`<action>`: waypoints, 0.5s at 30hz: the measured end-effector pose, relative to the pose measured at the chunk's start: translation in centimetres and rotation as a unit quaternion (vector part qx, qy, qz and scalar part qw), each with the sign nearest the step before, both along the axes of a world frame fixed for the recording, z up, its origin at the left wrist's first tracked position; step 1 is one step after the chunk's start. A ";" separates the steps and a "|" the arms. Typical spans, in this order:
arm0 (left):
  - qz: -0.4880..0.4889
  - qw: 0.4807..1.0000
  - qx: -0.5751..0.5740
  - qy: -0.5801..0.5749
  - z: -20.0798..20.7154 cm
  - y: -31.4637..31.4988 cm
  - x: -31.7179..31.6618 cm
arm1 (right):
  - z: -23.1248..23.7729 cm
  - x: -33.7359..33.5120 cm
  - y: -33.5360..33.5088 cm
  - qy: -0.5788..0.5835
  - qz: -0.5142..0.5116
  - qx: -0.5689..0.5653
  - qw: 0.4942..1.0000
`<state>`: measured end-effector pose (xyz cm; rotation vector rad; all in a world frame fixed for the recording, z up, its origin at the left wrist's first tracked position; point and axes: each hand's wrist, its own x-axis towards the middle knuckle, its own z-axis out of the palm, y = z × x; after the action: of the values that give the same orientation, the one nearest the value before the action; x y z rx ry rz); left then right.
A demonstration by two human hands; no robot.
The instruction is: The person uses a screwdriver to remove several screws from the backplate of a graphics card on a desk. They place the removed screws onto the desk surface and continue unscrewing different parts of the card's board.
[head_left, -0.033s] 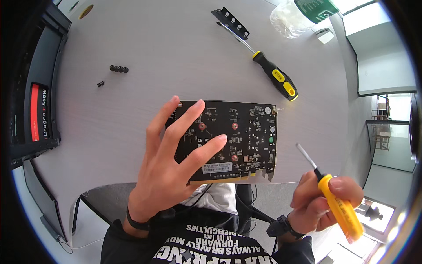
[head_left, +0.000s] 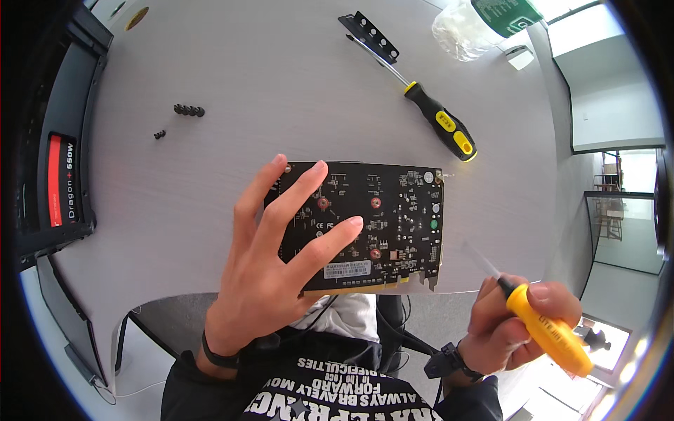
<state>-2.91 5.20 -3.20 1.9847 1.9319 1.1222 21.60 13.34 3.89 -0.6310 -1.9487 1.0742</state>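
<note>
A black graphics card (head_left: 414, 238) lies on the near part of the table with its circuit-board side up, showing several red-ringed screws and a white label. My left hand (head_left: 263, 259) rests over its left part, fingers spread and pressed flat on the board. Off the card's right side, my right hand (head_left: 505, 323) is closed around the yellow handle of a screwdriver (head_left: 551, 333). Its shaft points up and left toward the card without touching it, and its tip is smeared by motion.
A black-and-yellow screwdriver (head_left: 442, 123) lies beyond the card, its tip over a perforated black bracket (head_left: 372, 38). Small dark screws (head_left: 189, 110) sit at the left. A black computer case (head_left: 77, 126) borders the left side; a green-labelled plastic container (head_left: 470, 31) stands far right.
The yellow screwdriver has tilted flatter in my right hand: its handle end swung up and right, its tip shifted slightly left and nearer. My left hand and the card look almost unmoved.
</note>
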 end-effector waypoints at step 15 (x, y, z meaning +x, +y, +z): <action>0.013 1.000 -0.008 -0.005 0.3 0.1 0.1 | -2.7 -4.7 -1.1 0.047 -0.084 -0.063 0.993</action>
<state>-2.83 5.26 -2.92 1.9488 1.9602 1.1171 16.93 12.27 1.16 -0.7847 -1.7243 1.1076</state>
